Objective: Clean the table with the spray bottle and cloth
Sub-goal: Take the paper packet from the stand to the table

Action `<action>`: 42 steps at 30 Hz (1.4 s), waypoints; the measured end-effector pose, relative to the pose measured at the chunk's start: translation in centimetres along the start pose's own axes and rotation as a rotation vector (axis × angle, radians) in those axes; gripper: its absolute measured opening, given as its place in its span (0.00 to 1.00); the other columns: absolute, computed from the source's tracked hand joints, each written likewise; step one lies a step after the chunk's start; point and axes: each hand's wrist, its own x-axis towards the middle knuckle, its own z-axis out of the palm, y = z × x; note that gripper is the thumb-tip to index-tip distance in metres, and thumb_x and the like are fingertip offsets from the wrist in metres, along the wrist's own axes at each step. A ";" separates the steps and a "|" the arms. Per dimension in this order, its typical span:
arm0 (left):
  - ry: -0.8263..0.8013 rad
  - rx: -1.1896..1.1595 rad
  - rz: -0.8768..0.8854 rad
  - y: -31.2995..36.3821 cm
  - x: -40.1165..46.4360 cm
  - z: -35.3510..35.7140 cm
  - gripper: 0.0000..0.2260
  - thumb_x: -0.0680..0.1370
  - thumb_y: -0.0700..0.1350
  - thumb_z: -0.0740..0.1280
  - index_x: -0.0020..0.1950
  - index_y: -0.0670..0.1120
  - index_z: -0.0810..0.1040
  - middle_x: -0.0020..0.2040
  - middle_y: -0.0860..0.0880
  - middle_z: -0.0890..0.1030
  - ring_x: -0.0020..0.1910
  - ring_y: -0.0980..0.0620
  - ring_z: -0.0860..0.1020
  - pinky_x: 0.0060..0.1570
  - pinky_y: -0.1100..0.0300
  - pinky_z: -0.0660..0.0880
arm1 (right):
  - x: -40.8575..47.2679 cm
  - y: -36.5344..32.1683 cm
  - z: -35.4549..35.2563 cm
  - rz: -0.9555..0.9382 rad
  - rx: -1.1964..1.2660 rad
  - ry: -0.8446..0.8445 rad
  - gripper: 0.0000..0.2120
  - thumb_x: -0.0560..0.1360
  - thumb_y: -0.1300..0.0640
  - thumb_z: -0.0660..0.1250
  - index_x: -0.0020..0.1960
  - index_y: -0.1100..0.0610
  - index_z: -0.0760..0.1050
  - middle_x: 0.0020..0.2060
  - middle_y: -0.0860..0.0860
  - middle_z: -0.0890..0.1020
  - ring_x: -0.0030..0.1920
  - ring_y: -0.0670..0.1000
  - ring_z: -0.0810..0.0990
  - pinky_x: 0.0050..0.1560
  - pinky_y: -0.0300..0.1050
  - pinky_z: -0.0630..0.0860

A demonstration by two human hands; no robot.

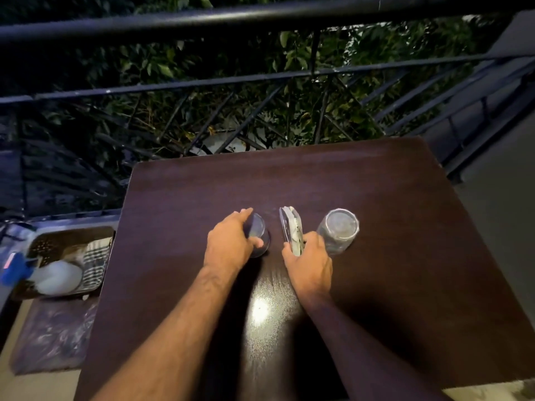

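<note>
A dark brown wooden table (376,227) fills the middle of the head view. My left hand (230,241) grips a clear glass (257,231) that stands upside down on it. My right hand (309,264) holds a thin upright stack of flat pieces (292,230), standing on edge between the two glasses. A second upturned clear glass (338,230) stands just right of that hand. The spray bottle (43,274), white with a blue head, lies in a basket (72,235) left of the table. A striped cloth (97,261) lies beside it in the basket.
A black metal railing (260,76) runs behind the table, with dark foliage beyond. The basket rests on a low surface at the left, above a dark mat (55,334) on the floor. A grey wall (500,198) stands at the right.
</note>
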 end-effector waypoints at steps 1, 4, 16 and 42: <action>-0.005 0.009 -0.014 0.2 0.0 -0.2 0.37 0.69 0.49 0.79 0.77 0.57 0.71 0.77 0.50 0.72 0.76 0.50 0.69 0.74 0.55 0.64 | 0.0 0.1 0.1 -0.002 -0.009 -0.003 0.14 0.75 0.44 0.69 0.50 0.52 0.71 0.50 0.53 0.78 0.50 0.62 0.80 0.50 0.54 0.76; -0.007 -0.006 -0.050 0.4 0.0 -0.3 0.37 0.68 0.49 0.80 0.76 0.58 0.72 0.76 0.51 0.74 0.75 0.50 0.70 0.73 0.55 0.65 | 0.1 0.6 0.2 -0.010 -0.042 -0.016 0.14 0.75 0.44 0.69 0.51 0.52 0.70 0.51 0.52 0.77 0.50 0.62 0.81 0.49 0.54 0.76; 0.029 -0.139 -0.079 0.2 -0.4 0.2 0.37 0.66 0.45 0.82 0.74 0.56 0.75 0.74 0.51 0.76 0.76 0.53 0.70 0.75 0.56 0.64 | -0.5 3.1 0.2 -0.055 0.015 -0.011 0.23 0.72 0.40 0.72 0.61 0.50 0.73 0.56 0.50 0.80 0.56 0.56 0.80 0.55 0.51 0.76; -0.019 -0.077 -0.014 0.0 0.3 0.0 0.35 0.67 0.44 0.81 0.73 0.53 0.76 0.75 0.51 0.74 0.76 0.53 0.69 0.76 0.56 0.64 | 7.2 5.1 -5.3 -0.257 0.049 -0.071 0.29 0.70 0.53 0.77 0.69 0.41 0.73 0.71 0.51 0.65 0.70 0.55 0.69 0.71 0.52 0.69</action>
